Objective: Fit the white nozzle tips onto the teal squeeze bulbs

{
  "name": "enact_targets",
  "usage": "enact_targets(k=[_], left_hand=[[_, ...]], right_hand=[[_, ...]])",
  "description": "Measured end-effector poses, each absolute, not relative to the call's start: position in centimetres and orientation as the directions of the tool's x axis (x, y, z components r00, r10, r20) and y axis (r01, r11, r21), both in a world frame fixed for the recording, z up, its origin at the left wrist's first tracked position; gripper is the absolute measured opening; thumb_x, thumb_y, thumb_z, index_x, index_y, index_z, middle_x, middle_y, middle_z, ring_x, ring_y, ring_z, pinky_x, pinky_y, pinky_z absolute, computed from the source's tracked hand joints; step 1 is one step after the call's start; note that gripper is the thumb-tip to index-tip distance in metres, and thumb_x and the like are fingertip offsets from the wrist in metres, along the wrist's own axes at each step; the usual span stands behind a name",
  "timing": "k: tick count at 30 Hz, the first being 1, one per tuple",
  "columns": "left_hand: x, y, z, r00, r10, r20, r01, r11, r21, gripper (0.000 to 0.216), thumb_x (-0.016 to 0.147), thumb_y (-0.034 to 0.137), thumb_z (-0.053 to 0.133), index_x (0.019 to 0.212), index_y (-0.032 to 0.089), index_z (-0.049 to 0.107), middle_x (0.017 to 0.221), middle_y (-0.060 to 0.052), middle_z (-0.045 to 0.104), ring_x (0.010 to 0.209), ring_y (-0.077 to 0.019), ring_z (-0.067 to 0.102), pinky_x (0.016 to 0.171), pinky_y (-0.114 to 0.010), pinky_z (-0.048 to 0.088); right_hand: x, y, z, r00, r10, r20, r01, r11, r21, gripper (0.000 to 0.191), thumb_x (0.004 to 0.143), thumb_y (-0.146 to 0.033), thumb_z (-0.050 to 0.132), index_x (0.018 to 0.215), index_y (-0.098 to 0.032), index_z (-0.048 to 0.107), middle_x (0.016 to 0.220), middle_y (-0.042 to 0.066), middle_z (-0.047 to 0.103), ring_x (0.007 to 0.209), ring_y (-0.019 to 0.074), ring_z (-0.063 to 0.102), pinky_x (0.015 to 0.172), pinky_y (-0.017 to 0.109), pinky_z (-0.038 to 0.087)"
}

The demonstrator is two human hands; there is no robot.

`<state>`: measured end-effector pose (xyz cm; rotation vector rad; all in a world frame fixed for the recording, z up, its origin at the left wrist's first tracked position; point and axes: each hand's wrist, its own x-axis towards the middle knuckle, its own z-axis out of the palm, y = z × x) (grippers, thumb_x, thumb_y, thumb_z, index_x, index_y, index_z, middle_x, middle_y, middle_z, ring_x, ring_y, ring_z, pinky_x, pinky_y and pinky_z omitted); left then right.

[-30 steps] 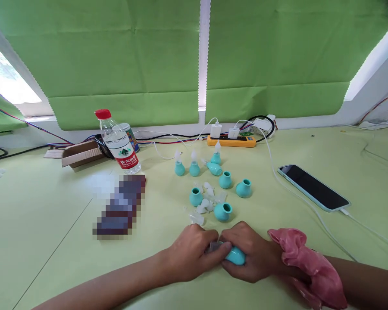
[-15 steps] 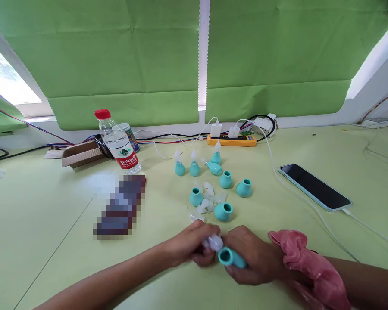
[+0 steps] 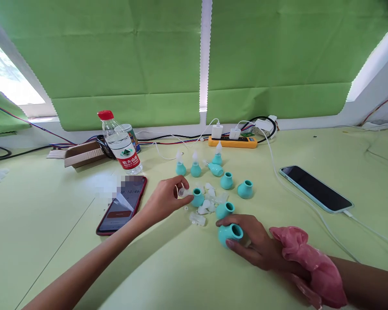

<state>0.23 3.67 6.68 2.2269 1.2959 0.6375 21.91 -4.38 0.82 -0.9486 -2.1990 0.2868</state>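
Observation:
My right hand [image 3: 257, 243] grips a teal rubber bulb [image 3: 226, 236] between thumb and fingers, its round opening tilted up to the right. My left hand [image 3: 166, 196] pinches a small translucent plastic piece [image 3: 183, 193] beside another open teal bulb [image 3: 198, 199]. Just beyond the held bulb is a further open bulb [image 3: 223, 210]. Loose translucent pieces [image 3: 210, 204] lie in a pile between the bulbs, and a clear plastic part [image 3: 198, 219] lies nearer me. Farther back, several bulbs carry clear pointed tips, among them an upright one [image 3: 195, 169] and one on its side [image 3: 216, 168].
On the left are a phone [image 3: 123, 211], a water bottle [image 3: 126, 153], a can and an open cardboard box [image 3: 86, 155]. An orange power strip [image 3: 233, 141] with chargers lies at the back. Another phone [image 3: 317, 187] with a white cable [image 3: 297, 193] lies on the right.
My hands have moved apart. The left has gone up and left to the pile with a translucent piece in it; the right has turned the teal bulb more upright.

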Motion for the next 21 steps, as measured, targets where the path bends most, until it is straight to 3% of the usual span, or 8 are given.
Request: enact_targets(k=[2, 5, 9, 15, 21], left_hand=[[-0.2, 4.5, 5.7, 0.477, 0.87, 0.125, 0.738, -0.474, 0.481, 0.017, 0.067, 0.029, 0.055, 0.079, 0.018, 0.053, 0.064, 0.002, 0.052, 0.052, -0.0095, 0.045, 0.049, -0.02, 0.033], [-0.6, 5.3, 4.6, 0.492, 0.867, 0.083, 0.784, -0.483, 0.39, 0.019, 0.068, 0.026, 0.052, 0.085, 0.018, 0.054, 0.071, 0.0, 0.056, 0.057, -0.0122, 0.05, 0.053, -0.022, 0.037], [-0.7, 5.6, 4.4, 0.508, 0.857, 0.085, 0.797, -0.504, 0.333, 0.023, 0.071, 0.025, 0.048, 0.09, 0.016, 0.057, 0.083, -0.004, 0.059, 0.063, -0.0141, 0.053, 0.061, -0.025, 0.04], [-0.6, 5.4, 4.3, 0.53, 0.848, 0.013, 0.808, -0.51, 0.295, 0.035, 0.069, 0.026, 0.051, 0.103, 0.017, 0.053, 0.089, -0.006, 0.059, 0.07, -0.0172, 0.056, 0.062, -0.026, 0.042], [-0.1, 4.5, 4.3, 0.586, 0.785, 0.202, 0.731, -0.62, 0.286, 0.041, 0.069, 0.017, 0.047, 0.11, 0.019, 0.047, 0.104, -0.007, 0.053, 0.095, -0.0223, 0.049, 0.083, -0.035, 0.04]], right_hand=[[21.7, -4.4, 0.7, -0.448, 0.716, 0.536, 0.571, 0.69, -0.445, 0.023, 0.078, -0.03, 0.046, 0.099, -0.021, 0.044, 0.091, 0.004, 0.063, 0.084, 0.0162, 0.059, 0.071, 0.026, 0.045], [21.5, -4.2, 0.6, -0.453, 0.694, 0.559, 0.538, 0.713, -0.45, 0.025, 0.077, -0.03, 0.05, 0.1, -0.021, 0.045, 0.095, 0.004, 0.063, 0.086, 0.0152, 0.059, 0.071, 0.024, 0.046], [21.4, -4.1, 0.9, -0.436, 0.716, 0.545, 0.559, 0.691, -0.459, 0.023, 0.079, -0.031, 0.048, 0.1, -0.022, 0.048, 0.095, 0.003, 0.063, 0.086, 0.0148, 0.059, 0.071, 0.024, 0.047], [21.3, -4.3, 1.1, -0.438, 0.703, 0.561, 0.572, 0.699, -0.429, 0.027, 0.075, -0.034, 0.052, 0.098, -0.021, 0.048, 0.087, 0.003, 0.064, 0.069, 0.0123, 0.06, 0.064, 0.024, 0.046], [21.3, -4.4, 1.0, -0.448, 0.699, 0.557, 0.549, 0.707, -0.446, 0.025, 0.076, -0.03, 0.053, 0.098, -0.021, 0.045, 0.081, 0.0, 0.062, 0.058, 0.0088, 0.057, 0.06, 0.022, 0.044]])
